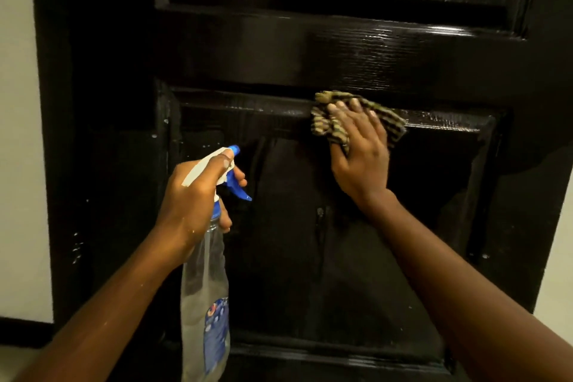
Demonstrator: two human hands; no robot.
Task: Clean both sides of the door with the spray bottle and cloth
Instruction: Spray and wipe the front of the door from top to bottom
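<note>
Nearest, the spray bottle [203, 282] was held upright at its neck by the left hand [192, 195], whose fingers were curled round the white and blue head, with 1 finger laid by the blue trigger [240, 191]. The clear body appeared partly filled, so it was judged light, rigid and possibly slippery when wet. The neck was judged the surest place for it to be gripped. A blue label [217, 329] was carried low on the bottle, but no brand or writing on it could be read. Farther off, the striped cloth [322, 125] was pressed under the straight fingers of the right hand [359, 161] against the top moulding of the lower panel of the black door [341, 53]. The cloth was judged soft and easily bunched. Only 1 glossy side of the door was shown.
</note>
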